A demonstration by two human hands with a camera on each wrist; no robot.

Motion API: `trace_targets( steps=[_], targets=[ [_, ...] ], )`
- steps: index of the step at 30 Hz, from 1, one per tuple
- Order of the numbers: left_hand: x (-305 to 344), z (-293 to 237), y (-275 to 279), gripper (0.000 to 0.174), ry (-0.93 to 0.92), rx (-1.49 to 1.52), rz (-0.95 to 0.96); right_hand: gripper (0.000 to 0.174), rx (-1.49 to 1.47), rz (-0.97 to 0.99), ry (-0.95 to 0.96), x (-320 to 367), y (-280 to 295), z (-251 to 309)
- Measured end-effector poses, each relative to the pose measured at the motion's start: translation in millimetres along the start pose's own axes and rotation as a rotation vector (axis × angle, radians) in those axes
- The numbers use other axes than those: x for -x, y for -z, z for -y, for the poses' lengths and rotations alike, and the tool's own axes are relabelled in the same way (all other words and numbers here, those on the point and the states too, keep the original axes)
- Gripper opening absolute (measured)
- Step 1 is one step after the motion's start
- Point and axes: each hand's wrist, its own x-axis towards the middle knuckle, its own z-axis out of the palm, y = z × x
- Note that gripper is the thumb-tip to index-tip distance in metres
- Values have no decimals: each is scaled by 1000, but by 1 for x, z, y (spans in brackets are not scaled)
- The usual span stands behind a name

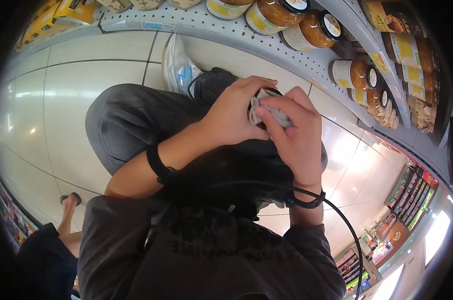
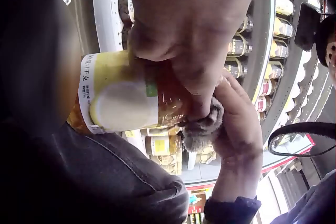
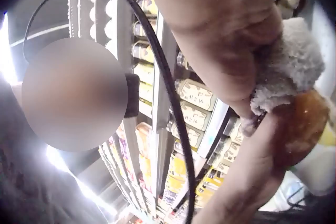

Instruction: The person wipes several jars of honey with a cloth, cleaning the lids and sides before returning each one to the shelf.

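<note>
My left hand (image 1: 231,112) grips a glass jar (image 2: 123,95) near its lid end, over my bent legs. The jar has a yellow and white label and amber-brown contents, and lies sideways in the left wrist view. In my right hand (image 1: 299,130) a grey fluffy cloth (image 3: 299,58) is pinched between thumb and fingers. That cloth lies against the jar's dark lid end, which it and the fingers mostly cover in the head view. Both hands meet at this end of the jar.
A perforated grey shelf (image 1: 206,22) runs along the top, bearing several similar jars (image 1: 271,17). A whitish bag (image 1: 179,65) stands on the tiled floor by my leg. One black cable (image 1: 354,235) loops past my right wrist. Another person's leg (image 1: 69,215) is at lower left.
</note>
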Motion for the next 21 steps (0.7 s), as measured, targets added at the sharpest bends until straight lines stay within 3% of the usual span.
trace_targets(
  steps=[7,11,16,18,21],
  targets=[
    [2,5,-3,82,-46,-3,-96,16,97,-83,-173,2,11,-7],
    [-3,4,-6,81,-76,-82,-52,15,20,2,-160,17,21,-6],
    [-1,-1,-1,78,-53,-113,-22,15,44,12,16,-3,1,2],
    [5,-3,2,78,67,-56,-10,15,65,-18,-14,-10,-1,1],
    [7,-2,-3,78,-10,-40,-74,15,107,-66,-73,-11,2,-6]
  ],
)
